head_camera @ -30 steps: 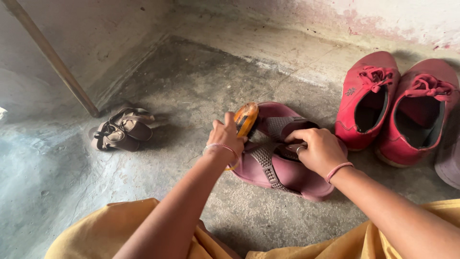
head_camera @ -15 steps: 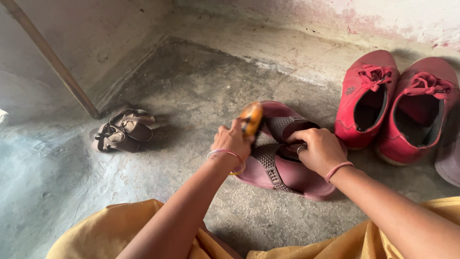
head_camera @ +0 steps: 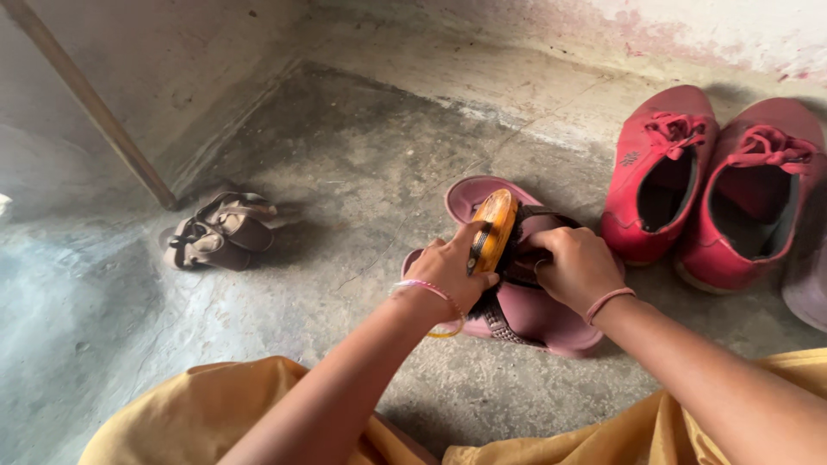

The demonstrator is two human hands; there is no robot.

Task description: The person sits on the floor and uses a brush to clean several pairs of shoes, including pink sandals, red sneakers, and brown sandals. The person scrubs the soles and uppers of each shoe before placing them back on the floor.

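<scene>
— Why is the left hand wrapped around that orange wooden brush?
— So its bristles meet the pink rubber sandal, lying on the concrete floor, while the right hand pins its strap.

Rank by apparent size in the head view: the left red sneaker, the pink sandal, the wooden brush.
1. Left red sneaker
2. Pink sandal, partly hidden by the hands, so unsure against the sneaker
3. Wooden brush

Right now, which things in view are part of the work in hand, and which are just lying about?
In use:
left hand
wooden brush
right hand
pink sandal

Lying about:
red lace-up shoes
small brown sandals
leaning pole
</scene>
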